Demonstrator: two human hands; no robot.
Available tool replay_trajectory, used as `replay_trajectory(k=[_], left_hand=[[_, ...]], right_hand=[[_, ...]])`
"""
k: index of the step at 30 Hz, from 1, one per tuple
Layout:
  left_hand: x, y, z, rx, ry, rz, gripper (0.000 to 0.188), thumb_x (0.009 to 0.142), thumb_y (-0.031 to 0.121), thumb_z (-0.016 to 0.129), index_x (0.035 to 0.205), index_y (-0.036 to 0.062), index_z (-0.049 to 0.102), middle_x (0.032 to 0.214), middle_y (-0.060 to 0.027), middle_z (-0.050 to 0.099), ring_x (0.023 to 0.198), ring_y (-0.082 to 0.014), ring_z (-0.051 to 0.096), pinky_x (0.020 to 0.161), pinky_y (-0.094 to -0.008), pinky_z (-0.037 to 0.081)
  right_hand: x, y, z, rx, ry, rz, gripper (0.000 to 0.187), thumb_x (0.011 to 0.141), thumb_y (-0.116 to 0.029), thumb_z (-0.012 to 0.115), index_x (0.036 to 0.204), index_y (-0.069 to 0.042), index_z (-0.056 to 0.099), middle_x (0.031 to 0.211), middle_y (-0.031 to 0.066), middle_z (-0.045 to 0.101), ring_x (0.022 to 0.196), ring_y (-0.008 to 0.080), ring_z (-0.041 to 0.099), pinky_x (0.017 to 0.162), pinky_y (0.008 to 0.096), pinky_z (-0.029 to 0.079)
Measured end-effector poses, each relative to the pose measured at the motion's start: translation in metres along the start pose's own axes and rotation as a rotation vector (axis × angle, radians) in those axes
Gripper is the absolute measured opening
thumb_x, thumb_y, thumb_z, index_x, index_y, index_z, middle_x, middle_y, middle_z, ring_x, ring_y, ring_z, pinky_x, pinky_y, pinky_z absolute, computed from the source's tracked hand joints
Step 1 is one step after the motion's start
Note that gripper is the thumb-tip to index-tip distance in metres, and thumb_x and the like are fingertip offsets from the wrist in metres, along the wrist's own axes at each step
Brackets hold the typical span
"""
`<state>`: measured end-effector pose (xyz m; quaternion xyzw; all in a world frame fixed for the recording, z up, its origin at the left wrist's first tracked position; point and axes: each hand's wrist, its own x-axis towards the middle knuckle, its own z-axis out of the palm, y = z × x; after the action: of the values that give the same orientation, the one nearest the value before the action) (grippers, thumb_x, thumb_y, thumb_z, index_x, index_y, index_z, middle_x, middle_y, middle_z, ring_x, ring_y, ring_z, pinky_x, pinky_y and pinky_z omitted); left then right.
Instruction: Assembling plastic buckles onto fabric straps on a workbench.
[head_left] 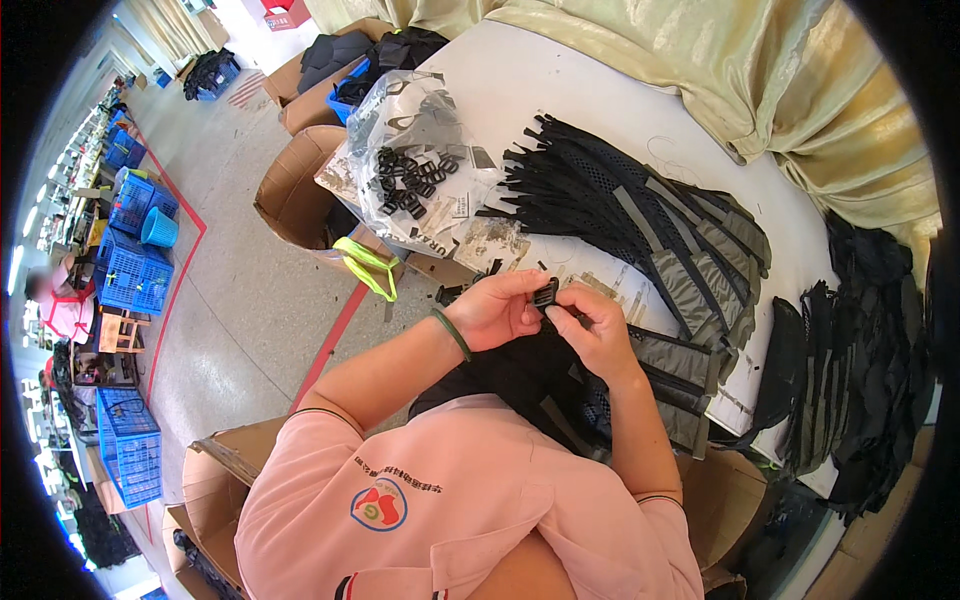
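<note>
1 black buckle (545,294) is being held in front of the body, between the fingertips of the 2 hands. By the left hand (492,308) it is being pinched from the left, thumb and forefinger closing on it; by the right hand (600,330) it is being gripped from the other side, the thumb pressing near its lower edge. Whether a strap end is passing through the slots cannot be told, the fingers covering too much.

The step in hand is seemingly the fitting or turning of this buckle. Beyond the left hand, and a little to its left, more buckles (408,182) are lying in a heap at a clear plastic bag (400,105). Beyond the right hand, a fan of black straps (585,190) is being carried by the desk (600,75). Just right of the right hand, grey and black pieces (675,365) are hanging over the near edge, and dark cloth (500,370) is lying below both hands.

For the next move, a steady hold by the left hand is probably being called for, with the slots being kept open to the right fingertips; by a slack pinch, the buckle could be dropped.
</note>
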<state>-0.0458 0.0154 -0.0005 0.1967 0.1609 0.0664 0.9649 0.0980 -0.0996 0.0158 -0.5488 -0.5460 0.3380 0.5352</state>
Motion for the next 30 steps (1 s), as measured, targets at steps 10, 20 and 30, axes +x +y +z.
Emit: replay_trajectory(k=[10, 20, 30], left_hand=[[0.002, -0.009, 0.000, 0.046, 0.096, 0.011, 0.012, 0.089, 0.024, 0.059, 0.085, 0.0128, 0.057, 0.073, 0.0027, 0.056, 0.060, -0.0095, 0.049, 0.056, -0.0241, 0.037], [0.000, -0.011, -0.003, 0.011, 0.048, -0.001, 0.016, 0.091, 0.025, 0.057, 0.082, 0.0121, 0.055, 0.072, 0.0021, 0.055, 0.061, -0.0098, 0.049, 0.058, -0.0245, 0.037], [0.002, -0.010, -0.005, 0.085, -0.019, -0.031, 0.015, 0.093, 0.024, 0.055, 0.085, 0.0110, 0.053, 0.077, 0.0035, 0.055, 0.063, -0.0084, 0.048, 0.060, -0.0240, 0.039]], right_hand=[[-0.004, -0.016, 0.010, -0.107, 0.172, 0.069, 0.003, 0.080, -0.001, 0.060, 0.082, 0.001, 0.060, 0.070, 0.0056, 0.053, 0.061, 0.0118, 0.051, 0.056, 0.0244, 0.040], [-0.005, -0.019, 0.002, -0.063, 0.143, 0.080, 0.004, 0.083, -0.001, 0.059, 0.085, 0.001, 0.061, 0.075, 0.0059, 0.057, 0.063, 0.0131, 0.055, 0.058, 0.0245, 0.044], [-0.012, -0.015, 0.009, -0.066, 0.224, 0.163, 0.007, 0.084, -0.002, 0.060, 0.089, 0.002, 0.061, 0.076, 0.0034, 0.060, 0.066, 0.0080, 0.056, 0.059, 0.0225, 0.046]])
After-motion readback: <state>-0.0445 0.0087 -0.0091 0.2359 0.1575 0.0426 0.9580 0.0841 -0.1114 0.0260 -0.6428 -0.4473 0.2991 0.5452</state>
